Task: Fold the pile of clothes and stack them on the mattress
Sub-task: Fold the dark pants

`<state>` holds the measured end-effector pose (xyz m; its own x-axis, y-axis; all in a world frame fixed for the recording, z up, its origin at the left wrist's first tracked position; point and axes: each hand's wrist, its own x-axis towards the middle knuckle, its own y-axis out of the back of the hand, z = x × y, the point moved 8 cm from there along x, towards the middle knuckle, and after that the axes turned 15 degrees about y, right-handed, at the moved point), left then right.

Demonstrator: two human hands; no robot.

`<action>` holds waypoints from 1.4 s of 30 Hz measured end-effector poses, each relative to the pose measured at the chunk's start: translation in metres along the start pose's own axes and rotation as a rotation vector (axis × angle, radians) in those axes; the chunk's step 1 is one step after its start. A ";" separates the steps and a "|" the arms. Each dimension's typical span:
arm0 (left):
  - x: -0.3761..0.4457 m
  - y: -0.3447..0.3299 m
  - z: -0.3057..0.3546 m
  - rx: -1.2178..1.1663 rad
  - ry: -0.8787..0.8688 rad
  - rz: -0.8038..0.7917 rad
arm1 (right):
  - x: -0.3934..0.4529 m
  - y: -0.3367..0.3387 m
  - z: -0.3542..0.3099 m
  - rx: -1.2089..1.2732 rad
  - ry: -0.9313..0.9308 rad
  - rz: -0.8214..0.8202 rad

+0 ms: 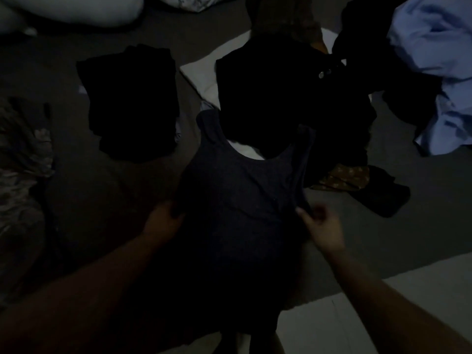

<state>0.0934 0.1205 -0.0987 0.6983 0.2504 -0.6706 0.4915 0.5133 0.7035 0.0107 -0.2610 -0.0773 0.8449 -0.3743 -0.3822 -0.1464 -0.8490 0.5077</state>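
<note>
Pinching a dark tank top [240, 200] at both side edges, flat on the grey mattress [102, 190].

My left hand [163, 221] grips its edge at nine o'clock; my right hand [321, 226] nips the armhole seam at three. Its straps point to twelve, touching a heap of black clothes [293, 98]. A folded black stack [132, 103] lies at ten o'clock, a rumpled pale blue shirt [439, 60] at two.
</note>
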 end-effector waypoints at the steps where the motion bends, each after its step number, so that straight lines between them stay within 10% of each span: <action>1: 0.006 0.010 0.036 -0.007 -0.048 0.019 | 0.023 0.015 -0.015 -0.027 0.070 0.119; 13: 0.114 0.061 0.231 0.289 -0.331 0.143 | 0.176 0.032 -0.095 -0.454 0.405 0.124; 18: 0.154 0.055 0.239 0.370 -0.286 0.161 | 0.197 0.055 -0.093 -0.324 0.367 0.235; 25: 0.144 0.095 0.252 0.323 -0.317 0.441 | 0.215 0.034 -0.089 -0.535 0.272 -0.051; 42: 0.000 0.116 0.159 0.042 -0.612 0.111 | 0.060 0.010 -0.133 -0.177 0.501 -0.174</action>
<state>0.2326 0.0497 0.0201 0.9118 -0.2221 -0.3453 0.4105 0.4754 0.7781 0.1287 -0.2424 0.0073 0.9965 0.0252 -0.0800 0.0688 -0.7907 0.6083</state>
